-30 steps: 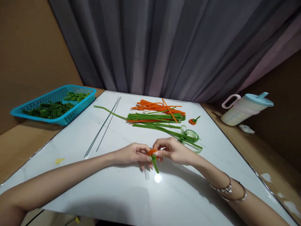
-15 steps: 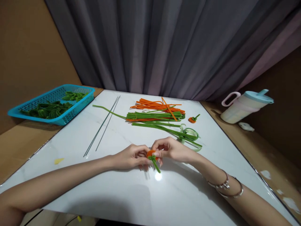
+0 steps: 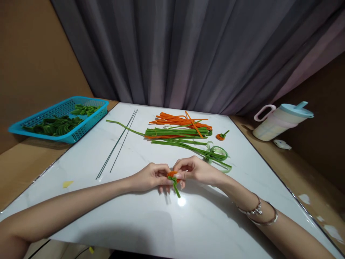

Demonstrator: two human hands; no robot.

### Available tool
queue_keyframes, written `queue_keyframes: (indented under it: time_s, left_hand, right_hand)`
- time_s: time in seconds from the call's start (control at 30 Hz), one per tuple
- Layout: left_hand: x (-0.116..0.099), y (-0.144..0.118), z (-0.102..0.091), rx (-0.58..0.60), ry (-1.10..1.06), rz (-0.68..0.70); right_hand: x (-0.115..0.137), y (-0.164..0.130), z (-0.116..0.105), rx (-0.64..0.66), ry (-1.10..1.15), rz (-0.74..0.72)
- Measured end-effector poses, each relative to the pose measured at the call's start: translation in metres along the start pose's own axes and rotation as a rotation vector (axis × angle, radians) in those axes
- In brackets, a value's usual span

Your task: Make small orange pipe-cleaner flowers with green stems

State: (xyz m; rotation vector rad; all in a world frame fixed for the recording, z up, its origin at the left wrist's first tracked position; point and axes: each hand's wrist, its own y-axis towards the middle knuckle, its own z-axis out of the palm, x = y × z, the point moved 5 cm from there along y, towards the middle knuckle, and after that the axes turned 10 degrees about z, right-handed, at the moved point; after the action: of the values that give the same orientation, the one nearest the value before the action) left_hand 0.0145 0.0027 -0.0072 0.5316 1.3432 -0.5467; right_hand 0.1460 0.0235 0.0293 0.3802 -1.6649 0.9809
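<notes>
Near the middle of the table, both hands pinch a small orange pipe-cleaner pumpkin (image 3: 173, 174) with a green stem pointing down toward me. My left hand (image 3: 152, 177) grips its left side between thumb and fingers. From the right, my right hand (image 3: 192, 171) closes thumb and fingertips on the other side; fingers hide part of it. A similar finished-looking orange pumpkin with a green stem (image 3: 220, 136) lies at the right. Beyond the hands lie green pipe cleaners (image 3: 178, 133) in a bundle and orange pipe cleaners (image 3: 172, 120) behind them.
A roll of green tape (image 3: 219, 151) lies among loose green stems. Several thin dark wires (image 3: 116, 145) are on the left of the white table (image 3: 129, 223), near a yellow scrap (image 3: 68, 184). A blue basket (image 3: 70, 138) holds green pieces. A tumbler (image 3: 283, 122) stands right.
The held pumpkin and both hands have shifted very slightly left, and the green stem has swung a little to the left. Both hands keep their pinch.
</notes>
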Motion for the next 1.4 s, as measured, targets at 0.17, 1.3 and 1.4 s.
queue_keyframes:
  time_s: [0.17,1.3,1.4]
  left_hand:
    - [0.0,0.001,-0.004,0.027,-0.107,0.014]
    - [0.0,0.004,-0.007,0.085,-0.493,0.007]
    - [0.001,0.002,-0.006,0.12,-0.512,-0.024]
  right_hand:
    - [0.01,-0.007,-0.007,0.061,-0.043,0.0]
    - [0.036,-0.032,0.009,-0.364,-0.518,-0.567]
    - [0.036,-0.032,0.009,-0.358,-0.547,-0.571]
